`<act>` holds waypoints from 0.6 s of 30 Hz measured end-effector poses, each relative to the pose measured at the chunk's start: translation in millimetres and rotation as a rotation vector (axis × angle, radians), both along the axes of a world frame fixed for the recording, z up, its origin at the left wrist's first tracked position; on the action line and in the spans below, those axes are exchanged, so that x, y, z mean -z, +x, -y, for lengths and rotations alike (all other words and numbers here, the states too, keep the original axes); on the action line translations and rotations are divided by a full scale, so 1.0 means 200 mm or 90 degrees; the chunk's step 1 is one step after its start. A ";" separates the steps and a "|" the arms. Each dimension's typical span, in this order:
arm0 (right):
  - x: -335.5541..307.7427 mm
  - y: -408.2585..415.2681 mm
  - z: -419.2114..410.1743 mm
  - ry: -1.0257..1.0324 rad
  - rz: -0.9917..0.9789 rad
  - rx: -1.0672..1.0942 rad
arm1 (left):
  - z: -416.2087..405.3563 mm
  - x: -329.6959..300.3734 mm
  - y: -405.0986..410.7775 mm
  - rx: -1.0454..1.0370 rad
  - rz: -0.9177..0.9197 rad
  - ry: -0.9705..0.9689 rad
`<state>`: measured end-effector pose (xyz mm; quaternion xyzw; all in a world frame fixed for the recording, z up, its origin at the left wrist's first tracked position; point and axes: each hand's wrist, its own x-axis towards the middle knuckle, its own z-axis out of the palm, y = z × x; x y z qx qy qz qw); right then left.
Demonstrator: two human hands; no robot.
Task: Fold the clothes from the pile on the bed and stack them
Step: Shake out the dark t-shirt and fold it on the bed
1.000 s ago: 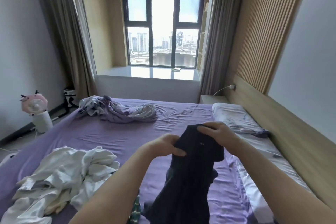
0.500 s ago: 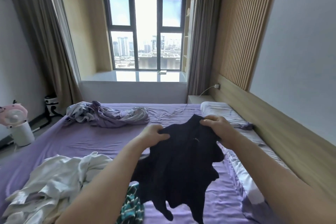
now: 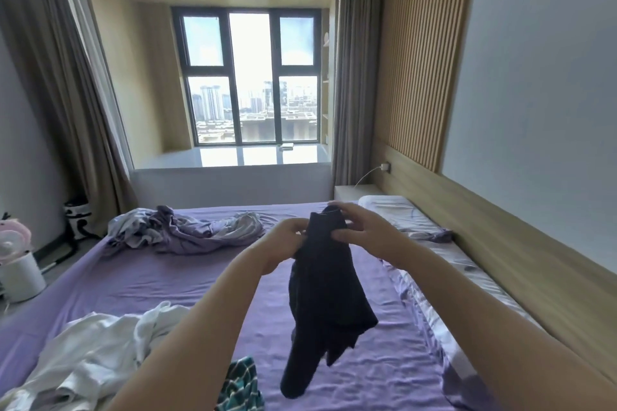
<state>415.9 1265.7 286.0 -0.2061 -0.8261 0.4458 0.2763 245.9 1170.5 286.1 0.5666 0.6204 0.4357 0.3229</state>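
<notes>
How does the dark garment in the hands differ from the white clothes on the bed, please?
The dark garment is navy or black; the white clothes are pale. The dark garment hangs in the air, gripped at its top by the left hand and right hand; the white clothes lie untouched in a heap on the bed. Neither is folded.

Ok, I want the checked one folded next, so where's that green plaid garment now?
In the head view the green plaid garment lies at the bottom edge, between the white clothes pile on its left and the hanging dark garment.
</notes>
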 end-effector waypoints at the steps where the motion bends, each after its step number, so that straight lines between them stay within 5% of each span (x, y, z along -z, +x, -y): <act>1: 0.01 0.00 0.00 -0.017 -0.010 -0.011 | 0.01 -0.01 0.00 0.009 0.010 0.002; 7: 0.04 0.00 -0.01 -0.058 -0.055 0.060 | 0.02 0.00 0.00 0.110 0.260 -0.043; 12: 0.05 0.01 0.02 -0.106 -0.084 0.048 | 0.00 -0.01 0.04 0.016 0.078 0.042; 18: 0.01 0.04 0.04 -0.098 -0.086 0.027 | -0.02 -0.07 0.12 -0.063 0.060 0.164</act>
